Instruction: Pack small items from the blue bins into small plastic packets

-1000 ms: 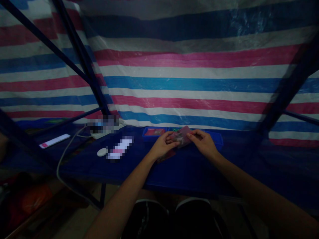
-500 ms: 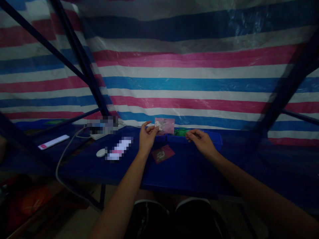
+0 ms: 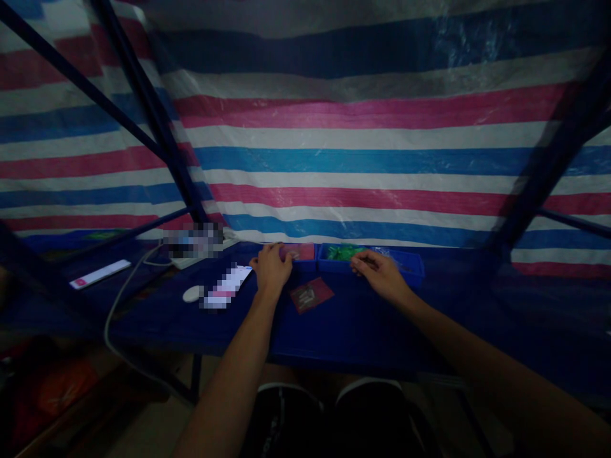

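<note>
My left hand (image 3: pixel 272 268) is over the left end of a blue tray, its thumb and fingers apart and the fingertips partly hidden. Beside it, a pink plastic bag (image 3: pixel 301 252) lies in that tray. My right hand (image 3: pixel 378 270) is closed in a pinch at the front of another blue tray (image 3: pixel 331 264); what it holds, if anything, is too small to make out. Small green pieces (image 3: pixel 344 252) fill the near part of this tray, and clear packets (image 3: pixel 386 254) lie to their right. Between my forearms, a pink zip bag (image 3: pixel 311 294) with small metallic pieces rests flat on the table.
On the blue table (image 3: pixel 334 337), a phone with a lit screen (image 3: pixel 228 287) and a white oval object (image 3: pixel 193 294) lie left of my left hand. Behind them are a power strip (image 3: pixel 184 259) and a cable (image 3: pixel 114 312). Blue metal posts (image 3: pixel 529 216) frame the striped sheet.
My left hand has let go of the raised pink bag, now down in the left tray, and moved left and slightly down. The right hand has shifted slightly left, still pinched.
</note>
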Tool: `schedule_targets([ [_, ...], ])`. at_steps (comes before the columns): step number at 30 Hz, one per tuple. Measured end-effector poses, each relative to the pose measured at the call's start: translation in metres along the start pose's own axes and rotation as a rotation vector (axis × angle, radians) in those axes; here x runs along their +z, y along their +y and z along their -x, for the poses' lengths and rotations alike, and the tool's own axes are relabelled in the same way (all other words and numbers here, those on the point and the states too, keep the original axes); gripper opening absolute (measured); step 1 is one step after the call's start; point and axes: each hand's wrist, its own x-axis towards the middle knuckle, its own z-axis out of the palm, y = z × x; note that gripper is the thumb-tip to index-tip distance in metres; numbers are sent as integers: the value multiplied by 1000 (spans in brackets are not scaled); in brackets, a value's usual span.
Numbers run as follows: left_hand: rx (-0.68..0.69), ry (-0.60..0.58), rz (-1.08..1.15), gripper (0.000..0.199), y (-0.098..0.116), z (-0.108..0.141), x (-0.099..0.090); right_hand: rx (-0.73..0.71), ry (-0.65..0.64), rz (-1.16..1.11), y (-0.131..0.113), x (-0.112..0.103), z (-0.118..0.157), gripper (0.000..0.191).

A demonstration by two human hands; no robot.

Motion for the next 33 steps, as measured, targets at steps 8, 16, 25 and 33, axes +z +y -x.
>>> schedule_targets([
  [8, 373, -163, 81, 41, 11, 12, 7, -282, -354, 350, -14, 16, 21, 33],
  [16, 391, -248, 50, 46, 16, 19, 15, -428, -648, 502, -4, 30, 31, 51],
  [25, 373, -204, 129, 38, 19, 25, 15, -510, -494, 689, -5, 25, 22, 21],
  [33, 463, -122, 245, 36, 39, 28, -4, -549, -502, 810, -10, 30, 22, 15],
])
